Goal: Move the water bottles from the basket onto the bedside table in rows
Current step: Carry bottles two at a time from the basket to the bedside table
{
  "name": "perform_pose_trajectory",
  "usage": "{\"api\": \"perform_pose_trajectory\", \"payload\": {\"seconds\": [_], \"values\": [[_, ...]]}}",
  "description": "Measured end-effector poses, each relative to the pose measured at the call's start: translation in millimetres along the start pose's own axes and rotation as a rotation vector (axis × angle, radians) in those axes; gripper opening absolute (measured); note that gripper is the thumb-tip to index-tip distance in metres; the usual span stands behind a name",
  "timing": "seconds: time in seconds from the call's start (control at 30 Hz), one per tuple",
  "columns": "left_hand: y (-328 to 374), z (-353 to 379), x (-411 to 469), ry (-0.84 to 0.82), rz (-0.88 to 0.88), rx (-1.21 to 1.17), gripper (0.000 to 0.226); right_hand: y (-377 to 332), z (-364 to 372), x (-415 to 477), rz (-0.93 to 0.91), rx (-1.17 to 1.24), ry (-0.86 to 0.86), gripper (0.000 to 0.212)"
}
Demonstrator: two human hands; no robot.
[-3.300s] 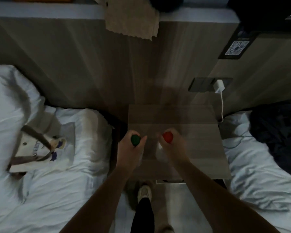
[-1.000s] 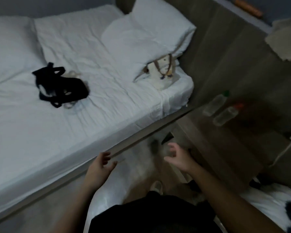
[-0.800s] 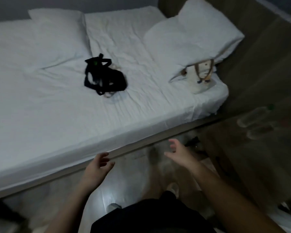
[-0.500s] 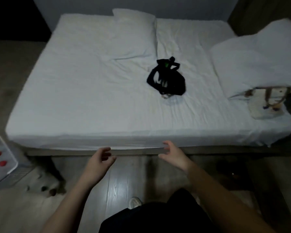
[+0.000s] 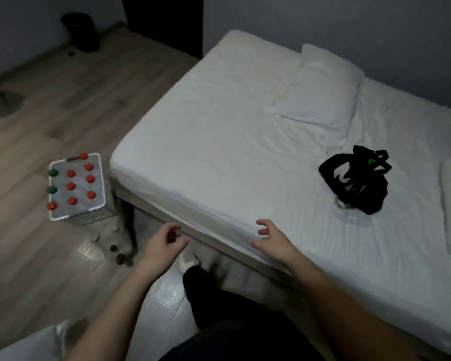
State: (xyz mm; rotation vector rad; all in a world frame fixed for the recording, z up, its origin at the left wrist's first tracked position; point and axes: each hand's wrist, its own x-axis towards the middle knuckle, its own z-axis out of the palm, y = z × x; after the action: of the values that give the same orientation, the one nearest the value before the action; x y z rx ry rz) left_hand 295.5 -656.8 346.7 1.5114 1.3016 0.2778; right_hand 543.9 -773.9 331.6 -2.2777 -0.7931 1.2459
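Head view: the white-rimmed basket (image 5: pixel 94 218) stands on the wooden floor (image 5: pixel 37 126) just beside the corner of the bed (image 5: pixel 219 142). The water bottles (image 5: pixel 71 186) stand upright inside it, showing 8 red caps and 2 green ones. The left hand (image 5: pixel 164 243) hangs over the floor, fingers loosely curled, holding nothing. The right hand (image 5: pixel 271 241) hovers at the mattress edge, fingers relaxed and spread, empty as well. Both are well apart from the basket. A black strappy bundle (image 5: pixel 354 186) lies on the sheet near a pillow (image 5: pixel 320 87).

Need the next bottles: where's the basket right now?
In the head view, the basket stands on the floor at left, by the bed corner, beyond the left hand.
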Motion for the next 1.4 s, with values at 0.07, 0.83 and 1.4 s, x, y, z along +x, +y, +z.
{"api": "perform_pose_trajectory", "payload": {"seconds": [0.07,0.83,1.4], "values": [[-8.9,-18.2,19.1,0.018,-0.029,-0.021,0.034,-21.2,12.5,22.3,-0.004,-0.024,-0.022,0.060],[-114.8,-278.1,195.8,0.284,-0.327,-0.099,0.012,-346.6,228.6,204.2,-0.277,-0.365,-0.421,0.061],[-256.4,-454.2,415.2,-0.211,-0.344,0.335,0.035,-457.7,467.4,320.1,-0.030,-0.212,-0.399,0.047]]}}
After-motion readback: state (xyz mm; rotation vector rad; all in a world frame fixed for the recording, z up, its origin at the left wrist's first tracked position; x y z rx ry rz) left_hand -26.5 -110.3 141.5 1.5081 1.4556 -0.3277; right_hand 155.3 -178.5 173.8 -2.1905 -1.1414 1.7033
